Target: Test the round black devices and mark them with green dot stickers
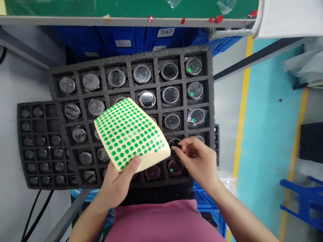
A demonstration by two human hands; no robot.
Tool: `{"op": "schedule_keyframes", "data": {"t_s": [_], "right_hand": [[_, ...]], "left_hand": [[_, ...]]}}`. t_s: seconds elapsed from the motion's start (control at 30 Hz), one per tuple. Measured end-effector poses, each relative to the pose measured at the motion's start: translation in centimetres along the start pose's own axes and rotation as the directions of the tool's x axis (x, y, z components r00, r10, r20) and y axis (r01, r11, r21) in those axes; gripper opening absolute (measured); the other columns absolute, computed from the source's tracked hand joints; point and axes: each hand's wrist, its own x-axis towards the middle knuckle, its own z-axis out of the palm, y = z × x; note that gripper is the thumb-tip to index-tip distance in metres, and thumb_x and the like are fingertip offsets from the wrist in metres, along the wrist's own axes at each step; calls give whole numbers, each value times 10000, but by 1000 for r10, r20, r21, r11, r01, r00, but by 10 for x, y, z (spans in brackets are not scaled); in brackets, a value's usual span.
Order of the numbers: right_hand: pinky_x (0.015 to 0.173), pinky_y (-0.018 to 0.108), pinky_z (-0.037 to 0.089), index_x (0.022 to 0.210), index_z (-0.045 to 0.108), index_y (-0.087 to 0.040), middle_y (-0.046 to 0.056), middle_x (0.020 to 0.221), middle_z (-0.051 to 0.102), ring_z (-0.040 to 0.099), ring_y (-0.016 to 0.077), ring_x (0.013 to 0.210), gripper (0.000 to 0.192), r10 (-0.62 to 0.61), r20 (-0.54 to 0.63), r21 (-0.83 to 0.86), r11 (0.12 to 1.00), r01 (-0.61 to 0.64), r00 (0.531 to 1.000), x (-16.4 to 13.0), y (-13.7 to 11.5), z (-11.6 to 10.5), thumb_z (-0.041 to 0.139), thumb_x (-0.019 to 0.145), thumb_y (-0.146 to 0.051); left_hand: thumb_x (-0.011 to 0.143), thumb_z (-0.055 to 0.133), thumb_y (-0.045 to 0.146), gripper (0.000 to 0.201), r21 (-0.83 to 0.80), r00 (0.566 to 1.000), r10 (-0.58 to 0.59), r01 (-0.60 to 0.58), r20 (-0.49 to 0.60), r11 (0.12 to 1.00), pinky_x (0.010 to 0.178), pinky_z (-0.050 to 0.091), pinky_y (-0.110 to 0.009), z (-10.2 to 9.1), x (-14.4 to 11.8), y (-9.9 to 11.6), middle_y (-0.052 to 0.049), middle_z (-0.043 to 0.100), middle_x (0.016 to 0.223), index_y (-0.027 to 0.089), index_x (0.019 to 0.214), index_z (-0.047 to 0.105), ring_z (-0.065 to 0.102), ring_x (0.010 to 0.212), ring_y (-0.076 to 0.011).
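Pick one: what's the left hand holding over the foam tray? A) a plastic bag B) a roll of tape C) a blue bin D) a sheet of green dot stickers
D: the left hand grips a cream sheet of green dot stickers by its lower edge, above the black foam tray of round parts.

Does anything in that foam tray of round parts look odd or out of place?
One thing: in the right column of the foam tray, the third round part sits in a crinkled clear plastic wrap, while its neighbours lie bare. It carries a green dot like the two above it.
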Motion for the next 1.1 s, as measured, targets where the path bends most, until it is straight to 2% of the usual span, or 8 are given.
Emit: {"op": "schedule_keyframes", "data": {"t_s": [0.07,0.13,0.2,0.4,0.63,0.87,1.0,1.1], "right_hand": [[516,229,460,861,597,-199,-15,711,599,548,106,570,136,-173,-53,36,984,175,983,1,-14,-3,647,828,-76],[654,288,521,938,628,-187,43,831,670,613,155,741,177,-367,-30,43,929,368,930,4,-27,-5,642,834,-45],[736,333,535,978,650,-165,78,884,701,619,187,833,196,-456,8,52,889,455,890,7,-35,-4,642,836,-29],[677,322,513,894,685,-163,60,832,725,592,176,766,209,-380,25,157,915,372,925,10,-35,-3,708,776,8],[665,338,500,890,688,-210,18,797,723,607,168,709,199,-290,56,198,941,274,956,12,-38,-7,739,775,-56],[679,342,485,820,647,-210,4,767,706,611,157,685,187,-270,51,244,937,250,962,12,-38,-6,723,779,-44],[685,337,481,868,662,-203,11,784,703,596,157,710,187,-273,77,224,942,250,959,11,-36,-7,739,780,-57],[687,341,476,807,643,-212,1,763,688,578,156,704,176,-257,111,244,944,224,960,11,-35,-8,728,789,-58]], "left_hand": [[824,684,484,451,6,996,-30,29,87,1000,985,548,-368,3,-2,8,-66,744,1129,245,1207,682,605,1222,-295],[858,632,503,424,24,978,-32,27,206,999,1011,528,-364,4,-2,14,-66,734,1157,250,1192,696,614,1211,-278],[892,592,484,396,63,958,-12,-6,286,998,1046,499,-367,3,-1,16,-64,721,1190,253,1195,697,620,1203,-263],[972,484,358,339,151,894,48,-128,445,980,1091,454,-372,-1,0,16,-52,680,1271,263,1235,676,595,1237,-241],[986,432,298,372,322,843,153,-357,516,877,1125,403,-352,-5,1,21,-70,643,1313,244,1320,588,549,1281,-217],[968,438,206,371,371,787,290,-536,545,758,1100,422,-326,-5,3,24,-53,660,1261,261,1316,555,583,1226,-190],[936,476,139,428,364,725,387,-645,570,672,1070,448,-315,-4,4,26,7,658,1266,331,1314,532,614,1173,-178],[925,488,135,457,376,692,414,-691,592,618,1066,456,-355,-5,5,24,-5,643,1298,324,1342,504,603,1191,-208]]}}
